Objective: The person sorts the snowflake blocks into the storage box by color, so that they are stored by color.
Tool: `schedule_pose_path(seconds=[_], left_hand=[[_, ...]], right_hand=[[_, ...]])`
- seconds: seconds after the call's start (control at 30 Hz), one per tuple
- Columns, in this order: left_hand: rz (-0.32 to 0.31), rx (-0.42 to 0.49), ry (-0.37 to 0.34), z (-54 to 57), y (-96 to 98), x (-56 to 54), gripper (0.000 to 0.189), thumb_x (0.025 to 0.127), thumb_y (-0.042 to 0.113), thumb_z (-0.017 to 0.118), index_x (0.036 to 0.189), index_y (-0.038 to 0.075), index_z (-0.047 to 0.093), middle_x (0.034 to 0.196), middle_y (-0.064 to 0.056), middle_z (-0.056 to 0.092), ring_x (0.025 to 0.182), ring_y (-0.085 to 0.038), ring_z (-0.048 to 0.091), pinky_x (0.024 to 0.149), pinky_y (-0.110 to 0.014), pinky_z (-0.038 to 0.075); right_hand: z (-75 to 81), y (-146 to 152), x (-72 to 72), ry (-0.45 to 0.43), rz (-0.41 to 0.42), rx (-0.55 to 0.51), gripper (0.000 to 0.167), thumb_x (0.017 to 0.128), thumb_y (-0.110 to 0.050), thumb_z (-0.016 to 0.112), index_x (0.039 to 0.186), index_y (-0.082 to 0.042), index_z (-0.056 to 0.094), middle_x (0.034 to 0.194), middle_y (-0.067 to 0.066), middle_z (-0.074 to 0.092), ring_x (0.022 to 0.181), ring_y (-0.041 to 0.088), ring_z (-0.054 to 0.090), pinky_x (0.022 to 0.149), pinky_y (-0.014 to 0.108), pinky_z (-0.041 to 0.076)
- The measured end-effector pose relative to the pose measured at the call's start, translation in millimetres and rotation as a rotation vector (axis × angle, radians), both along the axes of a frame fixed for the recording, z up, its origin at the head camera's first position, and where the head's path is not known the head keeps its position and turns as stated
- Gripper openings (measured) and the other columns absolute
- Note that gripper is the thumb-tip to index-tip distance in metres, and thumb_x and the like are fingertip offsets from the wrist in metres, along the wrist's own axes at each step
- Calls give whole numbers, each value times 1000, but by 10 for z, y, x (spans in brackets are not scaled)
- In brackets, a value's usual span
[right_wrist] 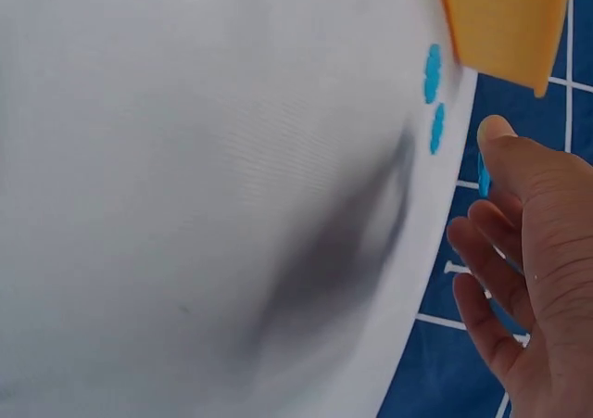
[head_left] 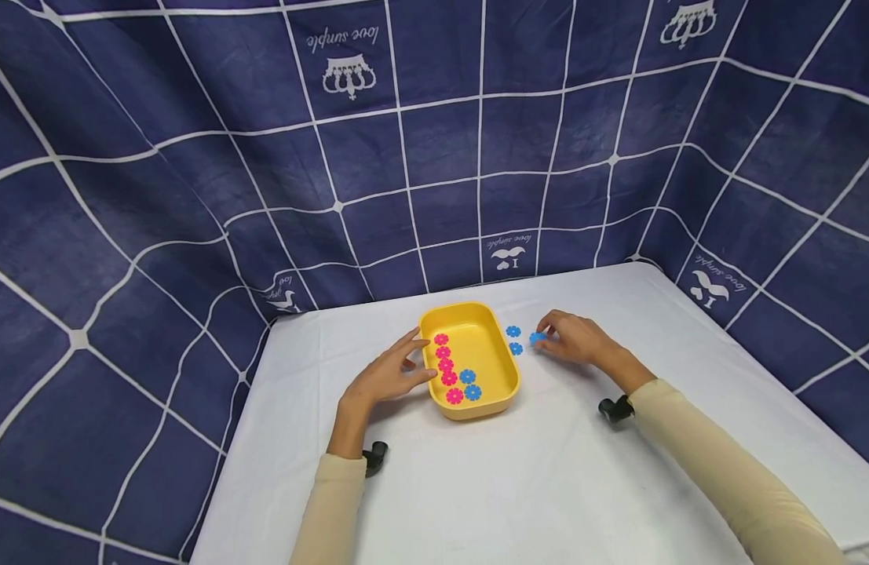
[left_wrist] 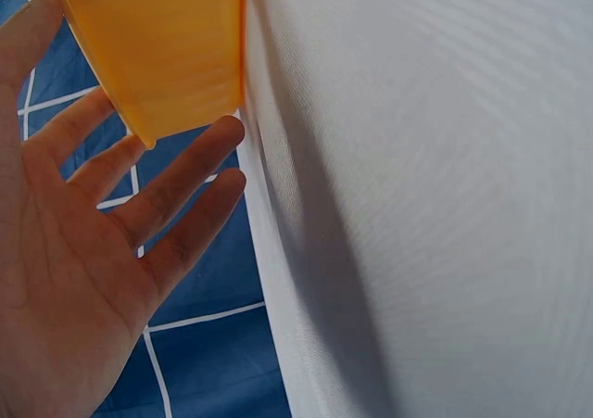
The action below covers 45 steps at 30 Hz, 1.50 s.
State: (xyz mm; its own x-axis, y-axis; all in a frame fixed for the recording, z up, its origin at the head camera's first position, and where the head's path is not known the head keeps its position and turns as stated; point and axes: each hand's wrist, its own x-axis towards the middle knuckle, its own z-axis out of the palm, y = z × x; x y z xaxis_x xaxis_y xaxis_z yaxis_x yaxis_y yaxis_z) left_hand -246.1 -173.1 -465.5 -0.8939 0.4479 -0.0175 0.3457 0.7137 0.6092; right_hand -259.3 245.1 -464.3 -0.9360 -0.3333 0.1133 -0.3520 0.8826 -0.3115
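A yellow plastic tub (head_left: 491, 353) stands on the white table. Inside it, several pink flower-shaped discs (head_left: 445, 365) run along the left side, with three blue ones (head_left: 467, 377) beside them near the front. My left hand (head_left: 386, 377) rests at the tub's left rim, its fingers spread and reaching over the edge. To the right of the tub, my right hand (head_left: 575, 337) pinches a blue flower-shaped disc (head_left: 537, 338) between thumb and fingers, above the table. Two more blue discs (right_wrist: 433, 73) lie on the cloth between that hand and the tub.
White cloth (head_left: 533, 479) covers the table. A dark blue curtain (head_left: 441, 141) with white grid lines hangs behind it and along both sides. Each wrist carries a small black camera (head_left: 615, 410).
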Motion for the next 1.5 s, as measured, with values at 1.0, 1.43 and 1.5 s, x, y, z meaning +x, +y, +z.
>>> schedule_pose_path(seconds=[1.0,1.43,1.5], left_hand=[[-31,-13,28,0,-28,-5,81,94,65,73,160,23,53,179,9,23,124,-22,69,110,-53,54],[-15,-10,25,-6,-18,0,77,95,62,75,159,26,54,178,10,24,124,-21,69,109,-52,55],[-16,-11,26,-3,-17,1,77,95,62,75,159,26,54,178,10,24,124,-21,69,108,-52,55]], right_hand=[[500,16,77,121,-3,-50,41,94,-33,85,124,-7,74,117,10,75,107,33,73,91,52,62],[611,-26,93,163,-1,-63,40,93,-31,87,123,-8,74,117,9,76,104,29,73,88,50,63],[602,-41,89,161,1,-61,41,93,-33,87,123,-8,75,117,9,76,104,29,73,89,50,63]])
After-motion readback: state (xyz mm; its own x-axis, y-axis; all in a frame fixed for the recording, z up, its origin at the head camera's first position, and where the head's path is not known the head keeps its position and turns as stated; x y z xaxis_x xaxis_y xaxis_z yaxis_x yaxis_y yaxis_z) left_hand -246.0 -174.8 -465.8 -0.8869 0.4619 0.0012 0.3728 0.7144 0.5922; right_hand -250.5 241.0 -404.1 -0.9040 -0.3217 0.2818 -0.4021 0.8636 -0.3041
